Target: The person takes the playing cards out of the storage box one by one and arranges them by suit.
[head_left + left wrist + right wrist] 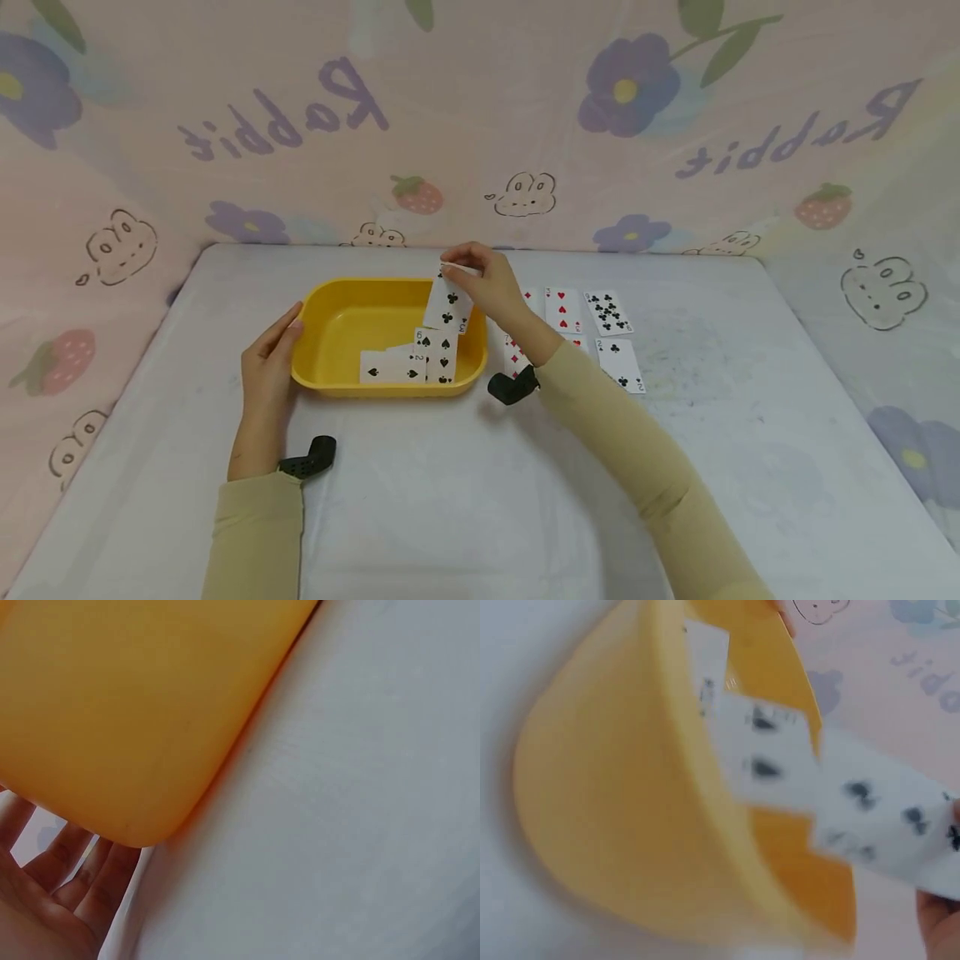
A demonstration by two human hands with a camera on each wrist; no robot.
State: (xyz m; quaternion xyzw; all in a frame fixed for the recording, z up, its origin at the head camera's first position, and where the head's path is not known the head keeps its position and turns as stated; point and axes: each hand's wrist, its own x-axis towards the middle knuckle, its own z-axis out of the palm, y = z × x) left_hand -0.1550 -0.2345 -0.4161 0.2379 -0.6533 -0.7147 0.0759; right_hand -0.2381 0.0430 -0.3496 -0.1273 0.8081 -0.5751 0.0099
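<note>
A yellow plastic basin (352, 390) stands on the table. My left hand (268, 354) rests its fairly straight fingers (112, 885) against the basin's left end, the palm apart from it. Over the basin's right end, my right hand (483, 283) pinches the top of a three of clubs playing card (448, 307), which hangs tilted with its lower edge by a six of spades (442, 357). Beside that, a two of spades (390, 367) lies in the basin, with more white card edges behind it. In the right wrist view the held card (885, 814) is blurred.
To the right of the basin, several face-up cards lie in two rows, among them a three of hearts (562, 310), a clubs card (608, 312) and a two of clubs (621, 365). My right forearm partly hides the others. A patterned cloth (480, 125) hangs behind the table.
</note>
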